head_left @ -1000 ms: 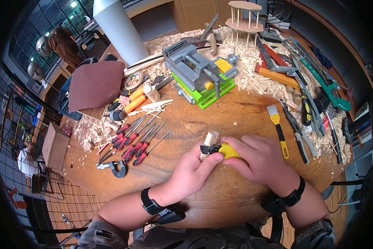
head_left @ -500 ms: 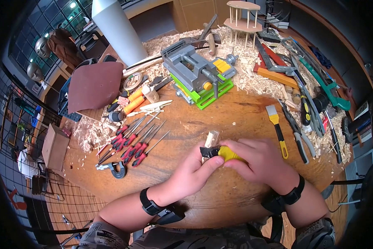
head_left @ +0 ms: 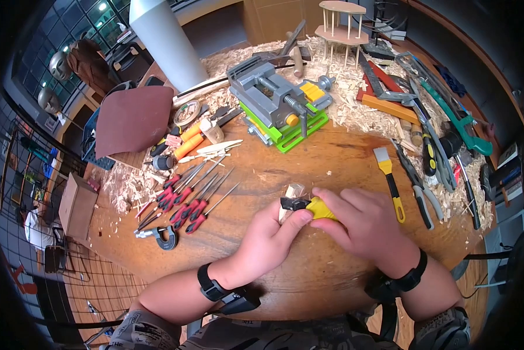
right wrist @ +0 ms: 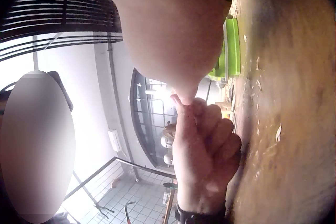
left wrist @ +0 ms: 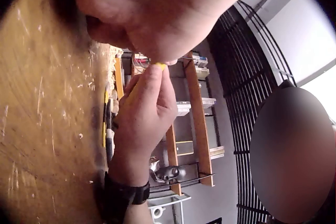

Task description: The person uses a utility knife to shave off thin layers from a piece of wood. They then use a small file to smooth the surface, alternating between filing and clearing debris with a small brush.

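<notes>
In the head view my left hand (head_left: pixel 266 234) grips a short pale piece of wood (head_left: pixel 295 190), its far end sticking out beyond the fingers. My right hand (head_left: pixel 364 224) holds a yellow-handled knife (head_left: pixel 322 209) with fingers wrapped round the handle. The knife's black blade (head_left: pixel 294 203) lies across the wood, and the left thumb presses close to where blade and handle meet. Both hands are together above the near part of the wooden table (head_left: pixel 326 280). The wrist views mostly show the backs of the hands, which hide the wood.
A grey and green vise (head_left: pixel 279 105) stands beyond the hands. Red-handled files (head_left: pixel 186 201) and a micrometer (head_left: pixel 164 236) lie to the left. A yellow-black brush (head_left: pixel 392 184) and pliers (head_left: pixel 416 192) lie to the right. Wood shavings (head_left: pixel 355 111) cover the table's far side.
The knife blade has shifted slightly away from the body along the wood, and the wood's far end has tilted. Both hands keep their grip.
</notes>
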{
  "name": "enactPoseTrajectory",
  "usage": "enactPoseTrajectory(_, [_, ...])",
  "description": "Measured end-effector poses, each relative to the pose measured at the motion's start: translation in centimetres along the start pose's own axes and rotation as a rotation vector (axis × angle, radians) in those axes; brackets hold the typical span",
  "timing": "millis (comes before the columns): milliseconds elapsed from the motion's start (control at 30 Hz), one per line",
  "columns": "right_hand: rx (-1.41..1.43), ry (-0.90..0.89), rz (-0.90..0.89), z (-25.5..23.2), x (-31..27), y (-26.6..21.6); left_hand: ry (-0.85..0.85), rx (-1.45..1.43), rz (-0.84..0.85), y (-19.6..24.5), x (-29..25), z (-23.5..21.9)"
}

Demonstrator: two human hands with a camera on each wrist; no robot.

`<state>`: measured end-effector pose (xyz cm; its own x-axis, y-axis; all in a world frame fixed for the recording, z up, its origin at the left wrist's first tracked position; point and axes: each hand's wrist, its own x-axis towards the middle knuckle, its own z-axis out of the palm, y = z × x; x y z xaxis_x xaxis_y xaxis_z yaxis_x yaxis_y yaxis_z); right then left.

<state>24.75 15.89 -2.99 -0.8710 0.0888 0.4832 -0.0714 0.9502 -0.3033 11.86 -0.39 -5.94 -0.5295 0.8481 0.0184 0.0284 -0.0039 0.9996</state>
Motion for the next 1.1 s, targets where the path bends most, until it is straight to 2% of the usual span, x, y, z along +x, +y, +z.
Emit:
enactPoseTrajectory(67, [-0.042, 0.054, 0.010, 0.1, 0.0, -0.3, -0.006, -0.016, -0.013, -0.1, 0.1, 0.0])
enactPoseTrajectory(200, [0.036, 0.010, -0.006, -0.1, -0.1, 0.3, -0.029, -0.059, 0.031, 0.4, -0.3, 0.4])
enactPoseTrajectory(267, [0.186, -0.059, 0.016, 0.3, -0.1, 0.7, -0.043, 0.011, 0.060, 0.2, -0.2, 0.0])
enactPoseTrajectory(300, [0.185, -0.059, 0.015, 0.5, -0.2, 0.8, -0.057, 0.081, 0.090, 0.0, -0.2, -0.2])
enactPoseTrajectory(367, [0.377, -0.063, 0.058, 0.9, -0.3, 0.9, -0.048, 0.116, 0.118, -0.3, -0.1, -0.4])
enactPoseTrajectory(467, [0.452, -0.123, 0.093, 0.5, -0.1, 0.8, -0.040, 0.198, 0.133, -0.3, -0.2, -0.8])
enactPoseTrajectory(633, [0.331, -0.098, 0.051, 0.2, 0.0, 0.7, -0.024, 0.290, 0.132, -0.2, -0.3, -0.8])
enactPoseTrajectory(800, [0.096, -0.070, 0.013, -0.3, 0.1, 0.3, 0.021, 0.151, 0.091, 0.0, 0.0, -0.2])
enactPoseTrajectory(867, [-0.036, 0.006, -0.004, -0.2, 0.0, 0.0, 0.025, 0.105, 0.039, 0.1, 0.1, -0.1])
enactPoseTrajectory(933, [-0.037, 0.023, 0.017, -0.1, 0.0, -0.4, 0.031, 0.057, -0.013, 0.0, 0.1, 0.0])
enactPoseTrajectory(1000, [-0.040, 0.041, 0.037, -0.1, 0.0, -0.2, 0.023, 0.074, 0.025, -0.5, 0.3, -0.1])
enactPoseTrajectory(1067, [0.141, -0.058, 0.047, -0.1, 0.0, 0.5, 0.016, 0.083, 0.066, -0.6, 0.2, 0.1])
enactPoseTrajectory(1100, [0.141, -0.059, 0.047, 0.0, -0.1, 0.6, 0.012, 0.092, 0.105, -0.6, 0.1, 0.1])
